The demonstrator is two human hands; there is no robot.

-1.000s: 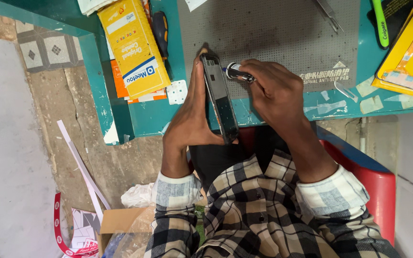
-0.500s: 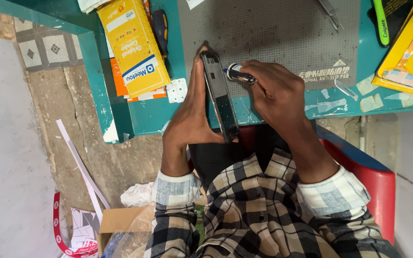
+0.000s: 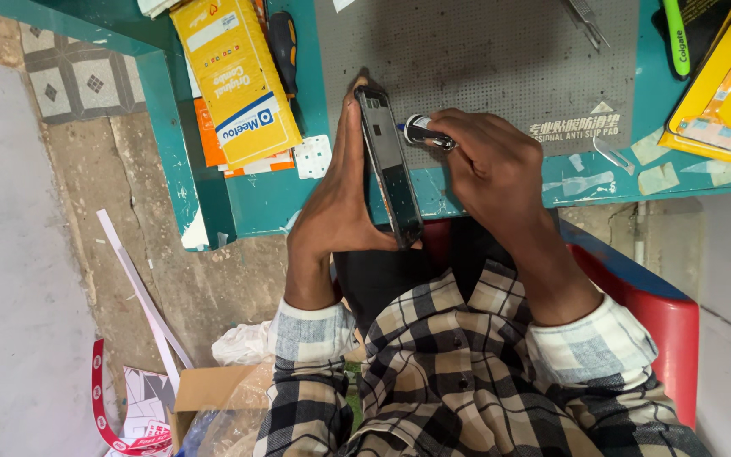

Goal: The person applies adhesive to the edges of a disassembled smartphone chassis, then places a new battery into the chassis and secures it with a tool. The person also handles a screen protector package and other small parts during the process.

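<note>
My left hand (image 3: pixel 336 199) holds a black smartphone (image 3: pixel 391 165) on its edge, at the near rim of the teal workbench (image 3: pixel 251 199). My right hand (image 3: pixel 501 173) grips a small screwdriver (image 3: pixel 423 131) with a silver and black handle. Its tip points at the phone's upper side. Both hands hover over the front of a grey anti-slip mat (image 3: pixel 475 59). The screwdriver's tip is hidden against the phone.
A yellow box (image 3: pixel 234 76) lies left of the mat with a dark-handled tool (image 3: pixel 283 51) beside it. Tweezers (image 3: pixel 585 19) rest at the mat's top. Yellow packets (image 3: pixel 721 85) and a green tube (image 3: pixel 677 34) sit at right. A cardboard box (image 3: pixel 205 398) stands on the floor.
</note>
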